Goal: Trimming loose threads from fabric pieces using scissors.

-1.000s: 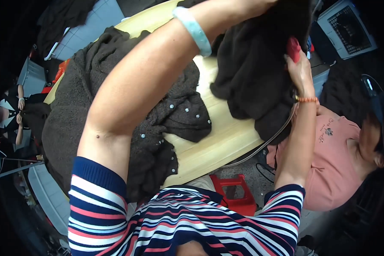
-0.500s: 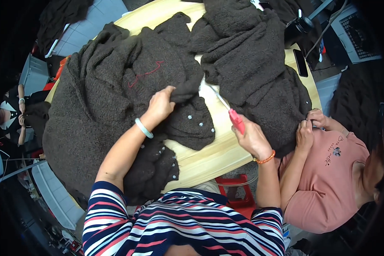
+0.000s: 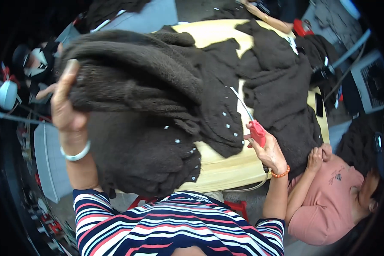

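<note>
A dark brown fuzzy knit cardigan (image 3: 132, 81) with sparkling round buttons lies across the table, its left part lifted in a thick fold. My left hand (image 3: 68, 106), raised at the far left, is closed round the edge of that fold. My right hand (image 3: 272, 151) grips a red air blow gun (image 3: 257, 133) by its handle. The gun's long thin metal nozzle points up and left, over the gap beside the buttoned edge. From below its handle runs a thin hose (image 3: 254, 186). Another dark knit garment (image 3: 281, 98) lies just right of the gun.
The pale wooden table (image 3: 219, 168) has a phone (image 3: 319, 105) on its right edge. A co-worker in a pink shirt (image 3: 322, 205) sits close at the right, hands on the other garment. Another person's arm (image 3: 269, 19) reaches in at the far side. A red stool (image 3: 239, 208) stands below.
My left hand has moved left and up, lifting the cardigan into a fold; the red thread seen on it earlier no longer shows. My right hand still holds the air blow gun. The view has shifted.
</note>
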Demonstrator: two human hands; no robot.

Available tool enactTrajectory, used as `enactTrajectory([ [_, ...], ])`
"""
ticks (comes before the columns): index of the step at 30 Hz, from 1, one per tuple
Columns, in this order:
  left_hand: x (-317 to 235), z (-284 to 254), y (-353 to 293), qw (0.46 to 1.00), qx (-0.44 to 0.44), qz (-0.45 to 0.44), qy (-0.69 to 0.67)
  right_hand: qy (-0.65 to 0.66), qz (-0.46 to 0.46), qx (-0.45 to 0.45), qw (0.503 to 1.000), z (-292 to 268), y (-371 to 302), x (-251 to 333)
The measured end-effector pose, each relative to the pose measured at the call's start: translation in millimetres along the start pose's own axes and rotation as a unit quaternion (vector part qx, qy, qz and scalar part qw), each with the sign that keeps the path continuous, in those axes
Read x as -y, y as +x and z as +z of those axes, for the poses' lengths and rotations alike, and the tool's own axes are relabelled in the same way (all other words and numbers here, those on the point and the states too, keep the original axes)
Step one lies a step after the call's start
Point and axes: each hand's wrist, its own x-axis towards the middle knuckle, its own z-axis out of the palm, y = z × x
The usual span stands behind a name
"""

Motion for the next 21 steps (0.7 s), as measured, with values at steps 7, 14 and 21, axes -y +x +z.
enactTrajectory([
  [7,-82.6,-87.9,-101.3,0.954,-0.172,0.123,0.211,0.052,-0.041,0.055,0.996,41.3,19.9,66.7],
  [14,33.0,-182.5,-216.9,0.959,-0.127,-0.116,0.225,0.001,-0.127,0.059,0.990,97.0,45.0,117.7],
  [21,37.5,-166.6,-221.5,0.965,-0.063,-0.116,0.228,-0.113,-0.278,0.075,0.951,138.1,60.3,160.7],
])
